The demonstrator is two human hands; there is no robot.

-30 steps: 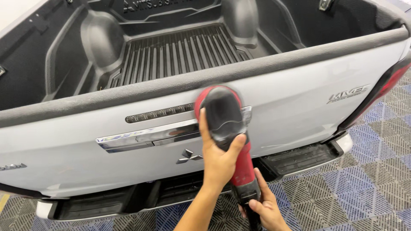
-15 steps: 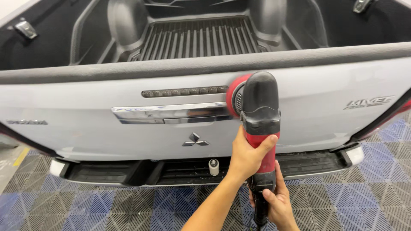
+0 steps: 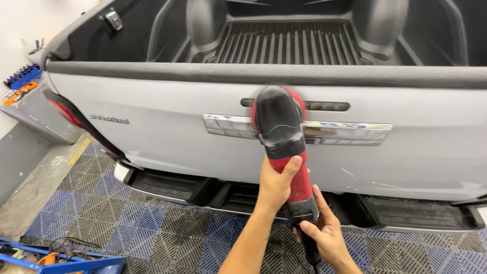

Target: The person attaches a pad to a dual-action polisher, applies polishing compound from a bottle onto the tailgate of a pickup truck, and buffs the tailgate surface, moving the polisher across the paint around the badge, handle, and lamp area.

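A red and black polishing machine (image 3: 282, 133) is pressed head-first against the white tailgate (image 3: 167, 132) of a pickup truck, over the chrome handle strip (image 3: 350, 133). My left hand (image 3: 276, 183) wraps the machine's red body just below the black head. Lower down, my right hand (image 3: 324, 231) grips the rear end of its handle. The pad itself is hidden behind the head.
The black lined truck bed (image 3: 289, 40) lies beyond the tailgate, the dark rear bumper step (image 3: 416, 213) below it. Blue and grey grid floor tiles (image 3: 167, 233) cover the ground. A blue tool frame (image 3: 61, 261) sits at bottom left, a shelf with small items (image 3: 23, 81) at far left.
The polisher has slid left along the tailgate onto the handle strip, both hands still on it. My view has shifted right, so the truck's left corner now shows.
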